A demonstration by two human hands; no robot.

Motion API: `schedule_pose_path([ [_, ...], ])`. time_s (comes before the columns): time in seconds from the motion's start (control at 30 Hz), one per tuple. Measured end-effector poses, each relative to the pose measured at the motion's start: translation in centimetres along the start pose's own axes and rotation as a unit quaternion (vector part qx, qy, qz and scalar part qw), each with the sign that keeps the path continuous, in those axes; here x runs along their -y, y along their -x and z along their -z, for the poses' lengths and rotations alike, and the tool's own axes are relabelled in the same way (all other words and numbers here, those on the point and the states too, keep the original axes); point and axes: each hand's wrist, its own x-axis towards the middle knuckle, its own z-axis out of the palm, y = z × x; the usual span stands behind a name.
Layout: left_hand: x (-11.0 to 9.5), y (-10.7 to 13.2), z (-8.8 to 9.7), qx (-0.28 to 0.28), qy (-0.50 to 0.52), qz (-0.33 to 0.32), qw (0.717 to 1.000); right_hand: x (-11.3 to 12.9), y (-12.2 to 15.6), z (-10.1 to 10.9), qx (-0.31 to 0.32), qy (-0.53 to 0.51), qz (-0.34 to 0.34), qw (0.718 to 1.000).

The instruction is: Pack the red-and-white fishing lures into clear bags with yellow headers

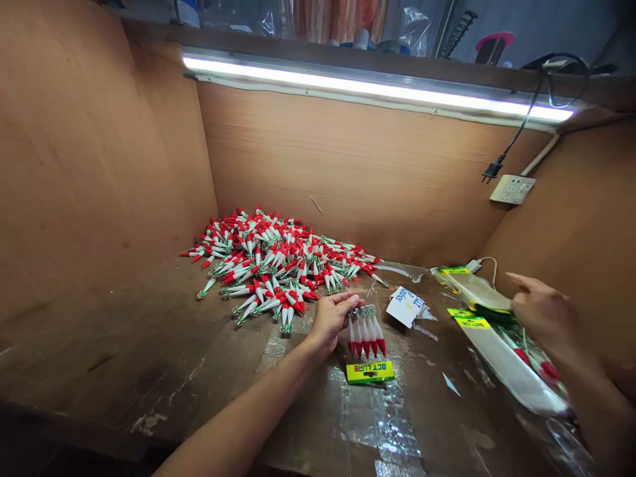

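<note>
Five slim red-and-white lures (366, 346), one pinch at the hooked end

Five lures line up side by side in a small clear plastic packet (368, 328), near the middle of the worn brown worktop (124, 331). The bare left hand (330, 320) has its thumb and forefinger pinching the packet's far edge, by the green hooks; that grip probably steadies the film and spares the points any pressure. A yellow-and-green header card (370, 372) faces the person and reads upside down, seemingly because the packet is turned with its hooked end away. Whether the packet rests flat or is slightly raised, I cannot tell.

To the right, the bare right hand (541, 311) is blurred, its forefinger stretched out to the left above two stacks of flat clear bags with yellow-and-green headers (517, 371). I cannot tell whether its other fingers press together or touch the bags. The stacks likely lie there to suit that hand's reach.

A large loose heap of red-and-white lures with green hooks (283, 258) sits beyond the left hand, spreading toward the pale wooden back panel (318, 152), which may help contain it. A white card with blue handwriting (403, 307) lies just beside the packet, perhaps as a label.
</note>
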Motion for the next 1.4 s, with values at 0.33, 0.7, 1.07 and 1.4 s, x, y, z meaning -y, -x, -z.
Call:
schedule_pose_path([
  [0.33, 1.1, 0.6, -0.5, 0.083, -0.039, 0.036, 0.995, 10.7, 8.3, -15.2, 0.375, -0.320, -0.089, 0.865],
  [0.7, 1.1, -1.3, 2.4, 0.152, -0.208, 0.089, 0.962, 8.9, 8.7, -17.1, 0.417, -0.290, -0.131, 0.851],
  [1.07, 1.3, -1.9, 2.7, 0.178, -0.296, -0.021, 0.938, 8.0, 9.7, -18.1, 0.408, -0.281, -0.067, 0.866],
  [1.4, 0.9, -1.9, 2.7, 0.355, -0.322, -0.036, 0.877, 7.9, 10.3, -18.0, 0.372, -0.216, 0.067, 0.900],
])
